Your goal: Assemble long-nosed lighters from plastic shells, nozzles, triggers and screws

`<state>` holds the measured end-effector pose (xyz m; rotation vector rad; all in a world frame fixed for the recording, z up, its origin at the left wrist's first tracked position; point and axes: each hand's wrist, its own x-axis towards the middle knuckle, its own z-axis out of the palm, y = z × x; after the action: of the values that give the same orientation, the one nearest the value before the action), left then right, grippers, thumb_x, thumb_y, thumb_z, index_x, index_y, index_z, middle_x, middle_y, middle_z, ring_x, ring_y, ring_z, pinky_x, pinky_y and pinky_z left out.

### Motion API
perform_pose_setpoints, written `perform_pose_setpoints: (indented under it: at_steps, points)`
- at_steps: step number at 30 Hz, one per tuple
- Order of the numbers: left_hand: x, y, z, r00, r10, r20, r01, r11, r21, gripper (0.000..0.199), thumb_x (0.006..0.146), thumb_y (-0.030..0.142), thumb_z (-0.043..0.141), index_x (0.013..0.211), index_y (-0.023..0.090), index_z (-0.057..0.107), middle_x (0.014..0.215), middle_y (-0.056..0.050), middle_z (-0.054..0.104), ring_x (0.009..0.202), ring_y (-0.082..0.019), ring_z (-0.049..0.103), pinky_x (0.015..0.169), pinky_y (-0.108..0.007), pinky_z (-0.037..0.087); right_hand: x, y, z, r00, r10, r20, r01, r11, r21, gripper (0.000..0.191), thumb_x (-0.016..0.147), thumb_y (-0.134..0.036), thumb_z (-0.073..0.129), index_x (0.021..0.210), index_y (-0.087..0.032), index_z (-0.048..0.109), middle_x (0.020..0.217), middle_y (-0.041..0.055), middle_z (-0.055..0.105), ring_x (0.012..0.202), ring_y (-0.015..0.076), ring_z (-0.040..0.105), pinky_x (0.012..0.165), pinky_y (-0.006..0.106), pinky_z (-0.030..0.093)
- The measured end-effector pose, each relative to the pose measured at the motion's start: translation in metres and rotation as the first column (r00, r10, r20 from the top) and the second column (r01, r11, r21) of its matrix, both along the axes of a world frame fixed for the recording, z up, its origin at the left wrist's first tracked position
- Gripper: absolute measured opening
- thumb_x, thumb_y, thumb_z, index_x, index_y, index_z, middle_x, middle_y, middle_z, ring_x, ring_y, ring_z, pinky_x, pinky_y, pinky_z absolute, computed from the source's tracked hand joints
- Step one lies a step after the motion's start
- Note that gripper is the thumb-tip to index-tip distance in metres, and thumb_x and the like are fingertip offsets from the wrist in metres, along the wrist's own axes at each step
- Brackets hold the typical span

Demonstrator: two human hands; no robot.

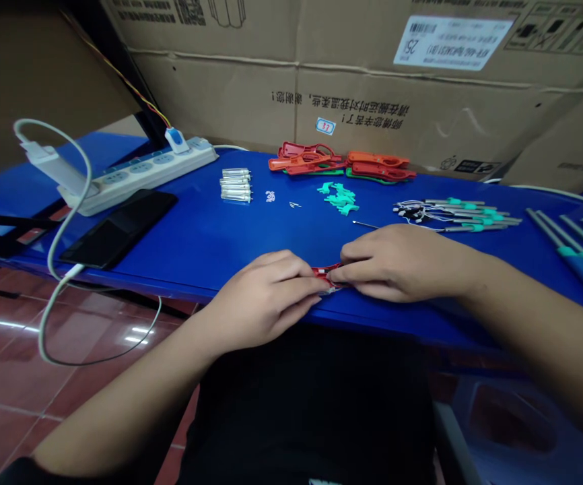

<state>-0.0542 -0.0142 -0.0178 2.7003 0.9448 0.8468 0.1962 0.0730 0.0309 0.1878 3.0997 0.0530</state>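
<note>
My left hand (266, 300) and my right hand (402, 263) meet over the front of the blue table (205, 249), both pinching a small red plastic part (326, 273) that the fingers mostly hide. Just beyond my right fingers lies a thin metal pin (365, 224). Farther back are orange-red plastic clips (380, 166), (306, 159), green plastic pieces (339, 197), and a row of metal cylinders (235, 185). Teal-collared metal rods with thin wires (456, 215) sit to the right.
A white power strip (134, 176) and a black phone (118, 228) lie at the table's left, with a white cable (64, 202) hanging over the edge. Longer rods (574, 256) lie at the right. Cardboard boxes (372, 87) stand behind; red floor tiles (19, 364) lie below.
</note>
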Motion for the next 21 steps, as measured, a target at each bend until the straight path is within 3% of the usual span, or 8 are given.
perform_pose_setpoints:
  at_steps: [4,11,16,21]
  points:
    - [0.002,-0.002,-0.001,0.997,0.015,-0.075,-0.015,1.000,-0.001,0.023,0.100,0.025,0.053,0.119,0.021,0.066,0.108,-0.007,0.070,0.098,-0.020,0.062,0.087,-0.037,0.050,-0.004,-0.002,0.003,0.999,-0.010,0.051,0.010,1.000,-0.006,0.030,0.097,-0.023,0.047,0.118,-0.024,0.070,0.092,0.0049,0.064,0.072,0.0175,0.055,0.058,0.031,0.029]
    - [0.002,0.001,0.001,1.000,-0.004,-0.020,0.003,0.997,-0.076,0.022,0.099,0.025,0.054,0.113,0.023,0.072,0.108,-0.007,0.068,0.101,-0.019,0.061,0.089,-0.035,0.049,-0.004,-0.001,0.002,1.000,-0.012,0.019,0.012,1.000,-0.013,0.032,0.097,-0.024,0.050,0.121,-0.027,0.071,0.088,0.0049,0.064,0.074,0.0180,0.054,0.059,0.031,0.029]
    - [0.002,0.001,-0.001,1.000,-0.004,-0.004,0.003,0.993,-0.116,0.022,0.099,0.025,0.056,0.114,0.024,0.072,0.106,-0.005,0.069,0.098,-0.018,0.062,0.089,-0.035,0.049,0.001,-0.013,-0.001,0.999,-0.004,-0.044,0.010,0.991,0.135,0.029,0.097,-0.024,0.052,0.117,-0.024,0.072,0.084,0.0056,0.064,0.071,0.0182,0.051,0.060,0.032,0.028]
    - [0.002,0.002,-0.002,0.999,-0.008,0.037,0.013,0.990,-0.138,0.023,0.097,0.024,0.059,0.114,0.024,0.074,0.111,-0.005,0.069,0.101,-0.018,0.063,0.089,-0.034,0.050,0.007,-0.033,-0.012,0.969,-0.140,-0.202,0.155,0.986,0.058,0.028,0.097,-0.026,0.050,0.112,-0.019,0.073,0.092,0.0077,0.067,0.080,0.0203,0.055,0.070,0.034,0.038]
